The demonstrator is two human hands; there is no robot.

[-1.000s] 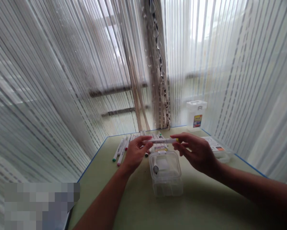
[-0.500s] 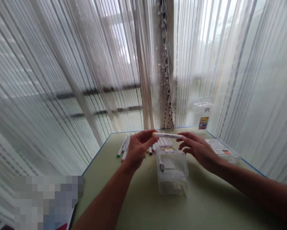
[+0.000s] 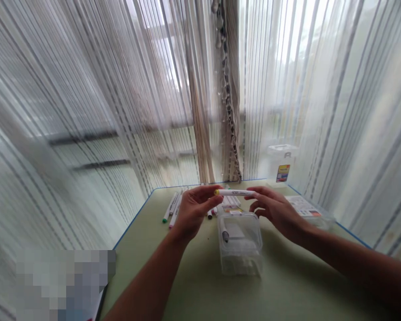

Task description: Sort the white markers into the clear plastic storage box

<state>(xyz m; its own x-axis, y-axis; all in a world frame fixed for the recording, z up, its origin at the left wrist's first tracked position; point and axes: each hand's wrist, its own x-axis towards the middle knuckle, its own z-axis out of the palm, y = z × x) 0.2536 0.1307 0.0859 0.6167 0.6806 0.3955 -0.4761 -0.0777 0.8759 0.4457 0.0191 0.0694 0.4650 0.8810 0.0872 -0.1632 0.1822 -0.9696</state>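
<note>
A white marker (image 3: 235,192) with a yellow end lies level in the air between my hands. My left hand (image 3: 195,209) is closed on its yellow end, thumb and fingers pinching it. At the other end, the fingers of my right hand (image 3: 274,207) grip the white tip. Just below stands a clear plastic box (image 3: 242,263), with a single grey-ended marker (image 3: 225,235) inside against its left wall. Behind my left hand several white markers (image 3: 174,205) with coloured ends lie on the table, some hidden by the hand.
A tall clear container (image 3: 280,165) with a yellow and red label stands at the table's back right corner. In front of it lies a clear lid or case (image 3: 309,209) with a printed sheet. The green table (image 3: 193,285) has a blue edge, and striped curtains (image 3: 120,89) hang behind.
The marker and both hands have barely moved, dipping slightly in the picture. The view has shifted a little. Both hands still hold the marker.
</note>
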